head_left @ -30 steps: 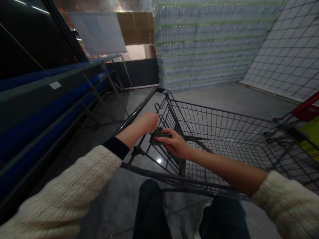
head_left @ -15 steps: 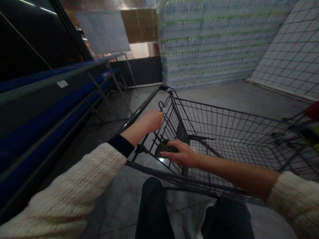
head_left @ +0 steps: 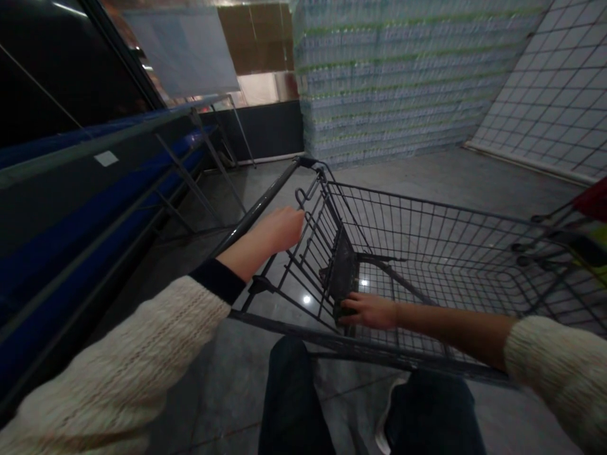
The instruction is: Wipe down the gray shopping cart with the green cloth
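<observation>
A dark wire shopping cart [head_left: 417, 208] stands in front of me, its long basket stretching to the right. My left hand [head_left: 284, 229] is closed at the top of the folding rear wire gate [head_left: 308, 272], just inside the handle bar [head_left: 260, 205]. My right hand [head_left: 370, 309] reaches over the cart's near side. Its fingers bend over a dark green, crumpled cloth [head_left: 348, 311], pressed against the lower end of the dark seat panel [head_left: 345, 265]. Most of the cloth is hidden under the fingers.
Shrink-wrapped bottle packs [head_left: 408, 82] are stacked at the back. On the left runs a long rack with blue shelves [head_left: 52, 253]. A wire grid panel [head_left: 559, 95] leans on the right. Part of another cart [head_left: 588, 246] shows at the right edge.
My right hand has moved right and down with the cloth, from the rear wire gate to the seat panel. My left hand keeps its place on the gate. The view has shifted slightly.
</observation>
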Action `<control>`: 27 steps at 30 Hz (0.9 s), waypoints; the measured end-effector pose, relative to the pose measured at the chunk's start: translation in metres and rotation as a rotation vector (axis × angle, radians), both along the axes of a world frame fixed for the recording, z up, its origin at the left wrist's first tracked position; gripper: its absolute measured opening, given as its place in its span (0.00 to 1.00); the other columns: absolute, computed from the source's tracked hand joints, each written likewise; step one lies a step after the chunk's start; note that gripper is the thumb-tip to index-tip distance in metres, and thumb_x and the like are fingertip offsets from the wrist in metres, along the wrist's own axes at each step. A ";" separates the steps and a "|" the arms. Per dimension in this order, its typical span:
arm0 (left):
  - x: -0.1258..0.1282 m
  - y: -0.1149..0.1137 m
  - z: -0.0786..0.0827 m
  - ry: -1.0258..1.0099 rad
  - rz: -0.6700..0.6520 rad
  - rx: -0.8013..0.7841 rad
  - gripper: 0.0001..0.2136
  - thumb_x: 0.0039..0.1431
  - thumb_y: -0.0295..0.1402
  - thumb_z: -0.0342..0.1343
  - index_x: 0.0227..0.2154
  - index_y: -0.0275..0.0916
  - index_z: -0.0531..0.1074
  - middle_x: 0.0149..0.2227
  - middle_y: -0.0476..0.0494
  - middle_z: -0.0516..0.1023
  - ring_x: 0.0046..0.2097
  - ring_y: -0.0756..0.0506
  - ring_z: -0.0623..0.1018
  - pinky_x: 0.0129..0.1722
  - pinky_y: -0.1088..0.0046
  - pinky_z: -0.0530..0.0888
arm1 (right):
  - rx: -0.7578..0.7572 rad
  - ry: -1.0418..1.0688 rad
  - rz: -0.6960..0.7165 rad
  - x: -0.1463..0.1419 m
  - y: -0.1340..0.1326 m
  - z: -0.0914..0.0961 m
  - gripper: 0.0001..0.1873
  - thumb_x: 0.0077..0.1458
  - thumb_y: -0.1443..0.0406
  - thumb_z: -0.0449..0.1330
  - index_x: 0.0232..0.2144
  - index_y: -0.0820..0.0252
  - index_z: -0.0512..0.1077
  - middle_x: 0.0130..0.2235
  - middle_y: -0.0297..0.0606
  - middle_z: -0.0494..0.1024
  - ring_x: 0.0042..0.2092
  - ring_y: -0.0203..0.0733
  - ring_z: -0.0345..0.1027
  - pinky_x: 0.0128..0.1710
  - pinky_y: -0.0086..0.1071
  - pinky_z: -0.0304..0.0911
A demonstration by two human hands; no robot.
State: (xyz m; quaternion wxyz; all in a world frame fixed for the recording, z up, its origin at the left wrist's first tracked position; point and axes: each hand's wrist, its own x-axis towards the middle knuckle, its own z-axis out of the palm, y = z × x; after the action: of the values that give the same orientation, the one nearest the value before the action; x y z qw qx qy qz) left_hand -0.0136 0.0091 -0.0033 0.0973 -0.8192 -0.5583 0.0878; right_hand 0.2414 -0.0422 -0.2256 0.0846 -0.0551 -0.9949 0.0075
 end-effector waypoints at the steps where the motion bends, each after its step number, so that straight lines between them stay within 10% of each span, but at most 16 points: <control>1: 0.000 0.000 0.000 0.000 0.003 -0.003 0.15 0.64 0.31 0.41 0.44 0.33 0.72 0.39 0.32 0.79 0.42 0.39 0.80 0.44 0.65 0.72 | -0.005 0.048 -0.021 0.000 0.001 0.003 0.22 0.59 0.68 0.53 0.55 0.52 0.69 0.49 0.46 0.68 0.46 0.45 0.62 0.39 0.35 0.65; 9: 0.001 -0.001 0.001 0.009 0.045 -0.004 0.16 0.64 0.32 0.41 0.46 0.35 0.71 0.39 0.34 0.79 0.42 0.39 0.79 0.44 0.64 0.72 | -0.252 0.070 -0.165 -0.037 0.001 -0.009 0.21 0.57 0.67 0.56 0.53 0.54 0.70 0.54 0.45 0.66 0.51 0.45 0.62 0.43 0.36 0.66; 19: 0.002 -0.002 0.003 0.053 0.030 -0.003 0.17 0.64 0.32 0.40 0.47 0.34 0.71 0.38 0.33 0.79 0.41 0.38 0.80 0.42 0.64 0.73 | -0.372 -0.332 -0.142 0.002 -0.015 -0.058 0.21 0.53 0.69 0.58 0.51 0.55 0.71 0.52 0.47 0.68 0.48 0.48 0.65 0.39 0.37 0.67; 27: 0.001 0.000 0.001 0.068 0.031 -0.003 0.16 0.64 0.32 0.40 0.44 0.34 0.71 0.38 0.33 0.79 0.40 0.38 0.80 0.41 0.64 0.73 | -0.346 -0.098 -0.059 -0.012 -0.008 -0.060 0.15 0.60 0.65 0.54 0.48 0.50 0.72 0.52 0.44 0.68 0.48 0.44 0.63 0.38 0.35 0.66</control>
State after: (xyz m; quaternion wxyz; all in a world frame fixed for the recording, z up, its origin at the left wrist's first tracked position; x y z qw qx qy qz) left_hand -0.0126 0.0089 -0.0019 0.1135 -0.8073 -0.5670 0.1178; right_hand 0.2291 -0.0507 -0.2857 0.0257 -0.0983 -0.9796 0.1733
